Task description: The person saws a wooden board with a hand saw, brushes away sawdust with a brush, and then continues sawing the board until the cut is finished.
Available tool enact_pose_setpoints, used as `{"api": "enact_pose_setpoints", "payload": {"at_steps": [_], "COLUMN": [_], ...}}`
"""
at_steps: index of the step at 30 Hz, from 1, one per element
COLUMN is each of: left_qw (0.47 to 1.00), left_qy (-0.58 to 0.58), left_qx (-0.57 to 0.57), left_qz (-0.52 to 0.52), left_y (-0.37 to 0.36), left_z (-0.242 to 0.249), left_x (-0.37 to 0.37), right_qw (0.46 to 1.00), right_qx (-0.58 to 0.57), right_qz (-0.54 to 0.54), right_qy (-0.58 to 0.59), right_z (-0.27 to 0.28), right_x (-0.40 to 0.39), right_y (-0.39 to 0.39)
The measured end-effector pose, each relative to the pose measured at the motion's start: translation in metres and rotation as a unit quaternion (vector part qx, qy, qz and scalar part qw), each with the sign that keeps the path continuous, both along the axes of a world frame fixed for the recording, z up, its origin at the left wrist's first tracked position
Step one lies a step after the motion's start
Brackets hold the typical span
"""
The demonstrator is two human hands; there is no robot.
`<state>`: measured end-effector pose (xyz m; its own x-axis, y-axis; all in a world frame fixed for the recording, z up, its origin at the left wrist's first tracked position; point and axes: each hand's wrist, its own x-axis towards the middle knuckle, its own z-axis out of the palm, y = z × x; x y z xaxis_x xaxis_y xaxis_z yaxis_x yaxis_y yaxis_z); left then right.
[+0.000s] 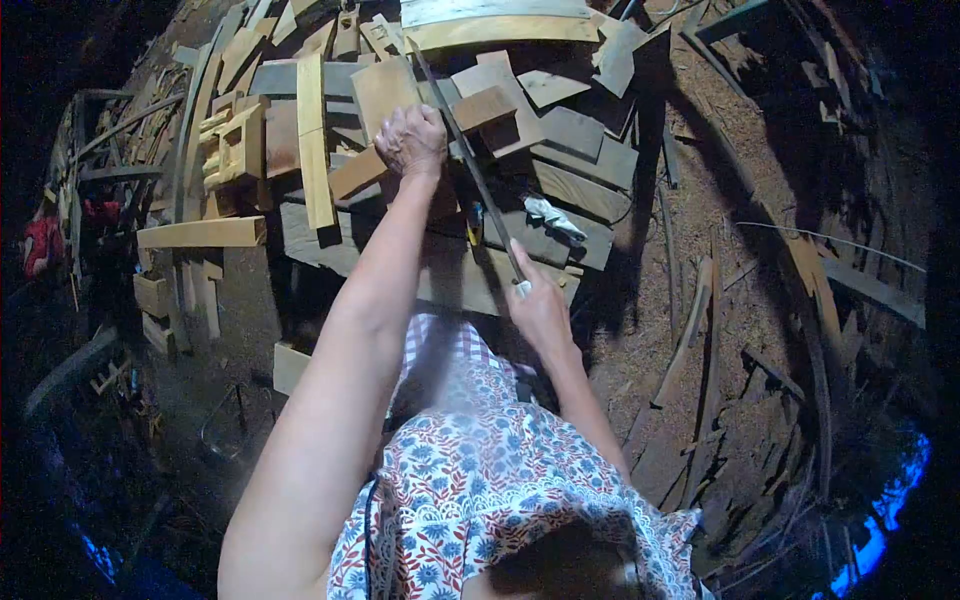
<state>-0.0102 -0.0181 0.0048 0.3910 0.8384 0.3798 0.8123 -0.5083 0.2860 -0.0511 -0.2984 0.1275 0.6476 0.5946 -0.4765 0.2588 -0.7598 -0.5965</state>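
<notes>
My left hand [410, 145] is closed, its knuckles up, bearing on a light wooden board [384, 88] on the cluttered work surface. What its curled fingers grip underneath is partly hidden. In my right hand [540, 308] is the near end of a handsaw [465, 150], seen nearly edge-on as a long, narrow dark blade. The saw slants away to the upper left, passing just right of the left hand and along the board's right side. Whether its teeth touch the wood cannot be made out. A brown wooden block [483, 110] lies across, beyond the blade.
A crumpled whitish piece [553, 217] and a small yellow-and-black tool [474, 226] lie near the saw. Pale strips [313, 140] and a notched wooden piece [236, 145] are at left. Stacked planks [497, 25] stand at the back. Scrap wood [700, 350] litters the ground at right.
</notes>
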Motion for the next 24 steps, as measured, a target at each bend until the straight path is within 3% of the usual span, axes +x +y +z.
{"api": "enact_pose_setpoints", "payload": {"at_steps": [2, 5, 8, 12, 16, 17, 20, 24], "left_qw": [1.0, 1.0, 0.999, 1.0, 1.0, 1.0, 0.997, 0.999], "left_qy": [-0.011, -0.004, -0.005, -0.002, -0.01, -0.008, -0.021, -0.013], "left_qx": [0.02, 0.022, 0.029, 0.003, 0.019, 0.015, 0.075, 0.032], "left_qz": [0.007, 0.018, 0.012, 0.01, 0.021, 0.022, 0.017, 0.033], "left_y": [0.002, -0.006, -0.003, 0.0, 0.0, 0.0, 0.007, 0.012], "left_z": [0.002, 0.0, 0.003, 0.0, -0.002, -0.003, -0.003, -0.007], "left_x": [0.005, 0.0, -0.003, 0.001, 0.003, 0.001, 0.004, 0.007], "right_qw": [0.999, 0.999, 1.0, 0.999, 1.0, 0.997, 0.998, 0.998], "right_qx": [0.037, -0.024, -0.005, 0.04, -0.007, -0.066, -0.027, -0.042], "right_qz": [-0.002, -0.02, -0.008, -0.006, -0.019, -0.02, -0.042, -0.035], "right_qy": [-0.033, 0.028, 0.002, -0.016, -0.004, 0.031, 0.037, -0.015], "right_z": [-0.006, 0.013, 0.007, -0.001, 0.017, 0.028, 0.026, 0.024], "right_x": [0.002, -0.021, -0.03, 0.003, -0.03, -0.038, -0.04, -0.016], "right_y": [0.0, -0.038, -0.05, 0.005, -0.054, -0.068, -0.071, -0.066]}}
